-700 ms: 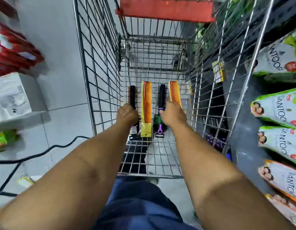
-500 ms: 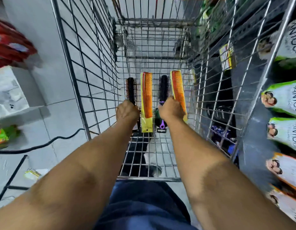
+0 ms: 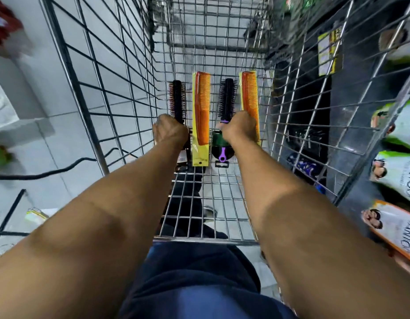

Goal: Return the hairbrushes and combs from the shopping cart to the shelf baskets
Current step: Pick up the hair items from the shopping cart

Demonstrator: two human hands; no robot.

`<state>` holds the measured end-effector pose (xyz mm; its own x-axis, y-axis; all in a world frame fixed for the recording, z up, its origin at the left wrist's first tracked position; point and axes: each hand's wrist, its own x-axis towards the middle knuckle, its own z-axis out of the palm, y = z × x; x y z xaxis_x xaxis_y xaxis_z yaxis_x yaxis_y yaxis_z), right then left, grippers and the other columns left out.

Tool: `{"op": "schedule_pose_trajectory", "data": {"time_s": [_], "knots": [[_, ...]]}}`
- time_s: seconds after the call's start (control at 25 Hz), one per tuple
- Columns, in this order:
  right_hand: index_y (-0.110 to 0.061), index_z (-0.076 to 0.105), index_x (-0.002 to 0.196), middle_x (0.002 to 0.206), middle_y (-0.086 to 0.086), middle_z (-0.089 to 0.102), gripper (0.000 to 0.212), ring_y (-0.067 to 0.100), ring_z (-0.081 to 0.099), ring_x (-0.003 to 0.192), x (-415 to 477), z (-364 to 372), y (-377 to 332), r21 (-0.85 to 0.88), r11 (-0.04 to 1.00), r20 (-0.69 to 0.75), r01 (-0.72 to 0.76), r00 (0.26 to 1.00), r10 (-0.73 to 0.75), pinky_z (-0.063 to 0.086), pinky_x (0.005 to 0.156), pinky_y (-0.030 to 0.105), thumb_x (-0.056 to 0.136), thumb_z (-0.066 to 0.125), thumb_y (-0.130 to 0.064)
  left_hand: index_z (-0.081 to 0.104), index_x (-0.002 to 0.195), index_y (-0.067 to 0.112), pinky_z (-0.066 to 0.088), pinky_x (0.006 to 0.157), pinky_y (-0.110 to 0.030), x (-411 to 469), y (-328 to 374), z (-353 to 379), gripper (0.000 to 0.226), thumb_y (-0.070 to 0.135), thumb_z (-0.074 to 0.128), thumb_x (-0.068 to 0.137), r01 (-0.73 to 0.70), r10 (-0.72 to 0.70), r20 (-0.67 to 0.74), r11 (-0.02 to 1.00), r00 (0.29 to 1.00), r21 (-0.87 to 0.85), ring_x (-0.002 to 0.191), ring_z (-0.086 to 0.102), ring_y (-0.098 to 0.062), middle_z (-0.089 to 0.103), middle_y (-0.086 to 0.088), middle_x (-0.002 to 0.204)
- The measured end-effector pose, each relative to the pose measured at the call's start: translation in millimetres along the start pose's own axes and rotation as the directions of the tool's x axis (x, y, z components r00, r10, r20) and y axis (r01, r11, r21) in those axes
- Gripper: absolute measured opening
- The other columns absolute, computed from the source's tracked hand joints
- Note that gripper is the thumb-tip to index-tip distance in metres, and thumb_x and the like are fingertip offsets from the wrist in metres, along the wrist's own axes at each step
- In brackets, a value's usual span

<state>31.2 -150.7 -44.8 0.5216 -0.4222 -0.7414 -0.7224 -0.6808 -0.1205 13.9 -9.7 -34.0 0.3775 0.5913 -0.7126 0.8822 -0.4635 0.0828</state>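
Observation:
Both my arms reach down into a wire shopping cart point(image 3: 102, 93). On its floor lie, side by side, a dark round hairbrush point(image 3: 177, 100), an orange comb in yellow packaging point(image 3: 201, 111), a black round hairbrush with a purple handle point(image 3: 226, 100) and a second orange comb point(image 3: 250, 95). My left hand point(image 3: 169, 132) is closed around the handle of the dark hairbrush at the left. My right hand point(image 3: 239, 127) is closed over the lower end of the right-hand orange comb, and also covers part of the purple-handled brush's handle.
White and green shampoo packets point(image 3: 399, 180) hang on the dark shelf at the right, behind the cart's wire side. A black cable point(image 3: 50, 171) runs over the tiled floor at the left, near a white box point(image 3: 6, 116). My dark blue trousers point(image 3: 194, 284) fill the bottom.
The view has dropped closer into the cart, so the red handle bar is out of sight. My hands stay closed on the same brush and comb; the right comb has tilted slightly.

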Motion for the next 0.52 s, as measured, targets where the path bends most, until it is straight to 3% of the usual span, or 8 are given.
{"op": "schedule_pose_trajectory", "data": {"time_s": [0.12,0.28,0.36,0.52], "knots": [[-0.010,0.060,0.099,0.097,0.006,0.061,0.025,0.028,0.058,0.089,-1.1,-3.5,-2.3,-0.066,0.995,0.038,0.071,0.997,-0.069,0.049,0.076,0.037,0.081,0.067,-0.026,0.064,0.103,-0.001,0.052,0.092,-0.037,3.0,-2.7,2.5,0.024,-0.001,0.063,0.079,-0.003,0.003,0.004,1.000,1.000,0.013,0.105,0.060,-0.028,0.066,-0.018,0.107],[-0.011,0.062,0.097,0.100,0.009,0.067,0.021,0.025,0.055,0.072,-0.8,0.5,-2.5,-0.054,0.998,-0.006,0.040,0.999,-0.041,0.031,0.043,0.023,0.081,0.072,-0.022,0.064,0.101,-0.002,0.052,0.090,-0.033,6.2,-4.2,3.4,0.023,-0.002,0.062,0.078,0.002,-0.002,-0.030,1.000,1.000,0.009,0.102,0.061,-0.026,0.068,-0.016,0.104],[-0.011,0.062,0.098,0.097,0.008,0.066,0.021,0.026,0.053,0.070,-4.9,2.3,-2.2,-0.031,0.999,-0.024,0.035,0.999,-0.036,0.027,0.042,0.022,0.081,0.072,-0.020,0.061,0.084,0.001,0.050,0.077,-0.025,6.4,-4.6,1.6,0.006,-0.002,0.061,0.079,-0.006,0.006,-0.026,1.000,1.000,-0.011,0.085,0.058,-0.022,0.066,-0.013,0.091],[-0.013,0.061,0.104,0.099,0.007,0.066,0.021,0.026,0.061,0.078,-14.6,0.2,0.1,0.040,0.996,-0.012,0.084,0.996,-0.084,0.039,0.050,0.025,0.085,0.065,-0.020,0.043,0.061,0.008,0.042,0.067,-0.023,1.2,-4.1,-5.6,0.027,-0.003,0.060,0.078,-0.026,0.026,0.002,1.000,1.000,-0.018,0.075,0.050,-0.022,0.053,-0.009,0.079]]}}
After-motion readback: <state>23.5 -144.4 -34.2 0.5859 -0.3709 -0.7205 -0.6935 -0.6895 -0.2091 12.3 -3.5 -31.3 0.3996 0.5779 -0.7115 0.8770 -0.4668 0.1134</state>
